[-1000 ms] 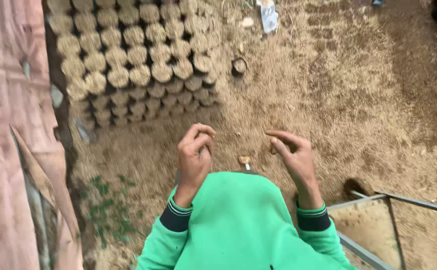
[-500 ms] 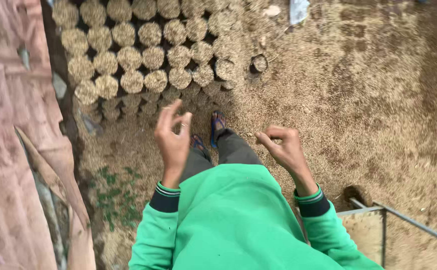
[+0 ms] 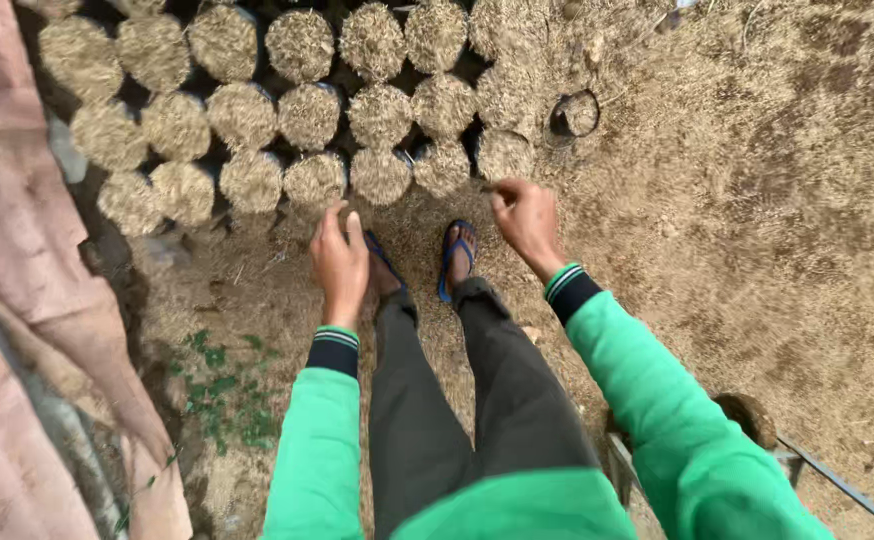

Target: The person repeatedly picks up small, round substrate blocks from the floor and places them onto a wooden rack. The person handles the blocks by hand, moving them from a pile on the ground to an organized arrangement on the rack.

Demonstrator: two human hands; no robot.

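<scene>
Green sleeves [image 3: 322,440] with striped dark cuffs [image 3: 335,348], blue sandals [image 3: 455,258], tan husk-filled pots [image 3: 309,115]

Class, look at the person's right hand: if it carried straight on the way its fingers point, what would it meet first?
The right hand points up and slightly left, toward the front row of straw-filled bags. The nearest bag there would probably be met first, though depth is hard to judge from above; the hand looks empty.

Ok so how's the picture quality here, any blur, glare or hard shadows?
Head view: soft, even daylight, no glare; dark shadow only in the gaps between the straw-filled bags. Both the left hand and right hand look fairly sharp, fingertips slightly smeared. Wide-angle lens bends the edges, stretching the green sleeves.
</scene>
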